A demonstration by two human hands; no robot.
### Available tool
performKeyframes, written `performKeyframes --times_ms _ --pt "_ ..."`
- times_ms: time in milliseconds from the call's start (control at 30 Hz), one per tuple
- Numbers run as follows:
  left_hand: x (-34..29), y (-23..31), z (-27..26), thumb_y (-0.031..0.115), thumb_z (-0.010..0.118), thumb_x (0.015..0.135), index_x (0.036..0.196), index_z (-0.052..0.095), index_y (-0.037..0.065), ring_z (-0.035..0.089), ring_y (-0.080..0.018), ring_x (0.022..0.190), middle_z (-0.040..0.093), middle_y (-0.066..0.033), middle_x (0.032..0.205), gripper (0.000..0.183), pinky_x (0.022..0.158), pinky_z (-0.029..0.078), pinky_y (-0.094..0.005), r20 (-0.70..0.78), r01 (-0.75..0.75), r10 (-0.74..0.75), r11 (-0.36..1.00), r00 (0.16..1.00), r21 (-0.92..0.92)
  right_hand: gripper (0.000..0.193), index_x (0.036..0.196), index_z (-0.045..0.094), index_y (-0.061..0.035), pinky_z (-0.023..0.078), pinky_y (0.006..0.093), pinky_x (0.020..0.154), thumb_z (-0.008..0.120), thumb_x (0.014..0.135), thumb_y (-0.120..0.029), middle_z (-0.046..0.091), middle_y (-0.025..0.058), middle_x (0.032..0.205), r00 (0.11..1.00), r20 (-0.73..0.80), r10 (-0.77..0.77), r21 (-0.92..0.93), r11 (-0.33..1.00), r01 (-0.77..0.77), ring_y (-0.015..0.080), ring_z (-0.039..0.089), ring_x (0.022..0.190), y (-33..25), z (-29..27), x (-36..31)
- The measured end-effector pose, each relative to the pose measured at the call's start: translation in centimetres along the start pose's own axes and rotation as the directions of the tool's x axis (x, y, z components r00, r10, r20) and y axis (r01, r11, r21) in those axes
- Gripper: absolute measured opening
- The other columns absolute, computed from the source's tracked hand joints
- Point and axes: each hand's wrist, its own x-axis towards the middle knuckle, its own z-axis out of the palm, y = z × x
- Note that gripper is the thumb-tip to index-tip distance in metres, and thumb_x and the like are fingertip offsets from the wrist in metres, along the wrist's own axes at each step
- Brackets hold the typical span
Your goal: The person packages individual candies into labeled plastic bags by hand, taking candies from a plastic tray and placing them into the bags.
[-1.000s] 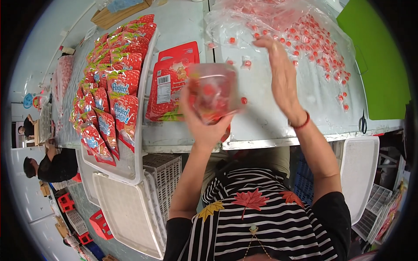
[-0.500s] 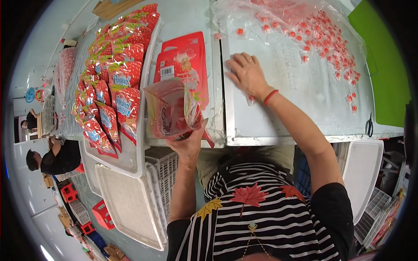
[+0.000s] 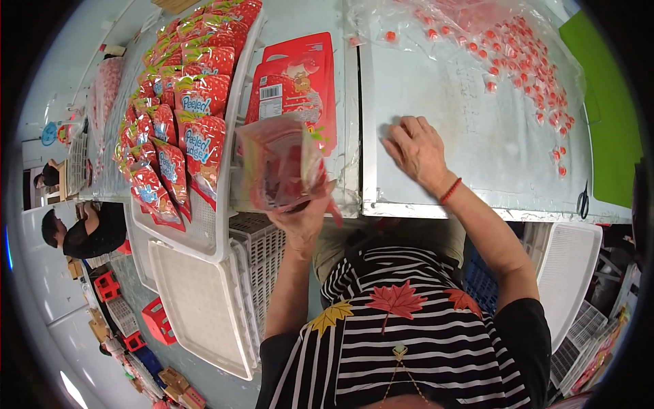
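Observation:
My left hand (image 3: pixel 298 225) is wrapped round the lower part of a red pouch (image 3: pixel 278 158). The pouch stands with its mouth spread wide, and red pieces show inside. Over the pale tabletop (image 3: pixel 490 177), my right hand (image 3: pixel 417 151) rests with curled fingers, covering the spot where a small wrapped candy lay; whatever is under its fingers is hidden. Flat red pouches (image 3: pixel 293 71) lie stacked just beyond the open one. Many small wrapped red candies (image 3: pixel 521 68) are scattered across the far right of the table, partly on a clear plastic sheet (image 3: pixel 381 20).
At left, a white tray (image 3: pixel 215 240) holds rows of filled red pouches (image 3: pixel 201 102). Scissors (image 3: pixel 583 202) lie by the right front edge, near a green panel (image 3: pixel 606 116). White crates (image 3: pixel 257 255) stand below the table. Another person (image 3: pixel 102 228) is at far left.
My right hand has drawn back toward me, its fingers now more curled and over the lone candy's spot. My left hand keeps hold of the pouch. The whole view has shifted slightly.

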Motion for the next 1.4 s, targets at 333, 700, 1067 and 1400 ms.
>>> performKeyframes --times_ms 333,700,1067,1400 --pt "1.2 1.1 5.9 0.024 0.091 0.051 0.137 0.029 -0.001 0.039 -0.0376 0.123 0.035 -0.0215 0.136 0.109 0.102 0.034 -0.0456 0.210 -0.450 0.404 0.852 0.890 0.267 0.021 0.074 0.059 -0.0003 0.042 0.0274 0.049 0.065 0.086 -0.017 0.057 0.0087 0.062 0.878 -0.141 0.458 0.700 0.673 -0.239 0.0129 0.052 0.052 -3.0 -8.7 8.8" --pt "1.0 0.7 8.0 0.020 0.086 0.058 0.136 0.028 -0.001 0.039 -0.0400 0.122 0.034 -0.0217 0.136 0.099 0.102 0.033 -0.0484 0.192 -0.462 0.420 0.820 0.887 0.338 0.023 0.083 0.064 -0.0033 0.050 0.0401 0.062 0.058 0.088 -0.025 0.062 0.0159 0.076 0.992 -0.025 -0.127 0.234 0.964 0.129 0.0333 0.061 0.069 -7.0 -10.2 9.4" --pt "2.4 2.8 7.9 0.027 0.089 0.052 0.139 0.021 0.001 0.031 -0.0326 0.127 0.029 -0.0181 0.136 0.113 0.105 0.027 -0.0469 0.149 -0.280 0.285 0.959 0.947 -0.048 0.013 0.074 0.064 -0.0079 0.046 0.0367 0.077 0.069 0.075 -0.020 0.058 0.0041 0.076 0.955 -0.037 -0.293 0.256 0.922 0.292 0.0235 0.058 0.076 -6.8 -13.3 9.3" --pt "7.2 -2.8 1.7 0.024 0.042 0.101 0.122 0.052 -0.003 0.054 -0.0184 0.107 0.055 -0.0112 0.116 0.036 0.091 0.044 -0.0321 0.541 -0.264 0.227 0.964 0.810 -0.010 0.018 0.072 0.059 -0.0073 0.045 0.0388 0.063 0.061 0.077 -0.024 0.054 0.0090 0.071 0.850 -0.193 -0.491 0.422 0.740 0.523 0.0288 0.057 0.071 -6.6 -14.9 7.6"
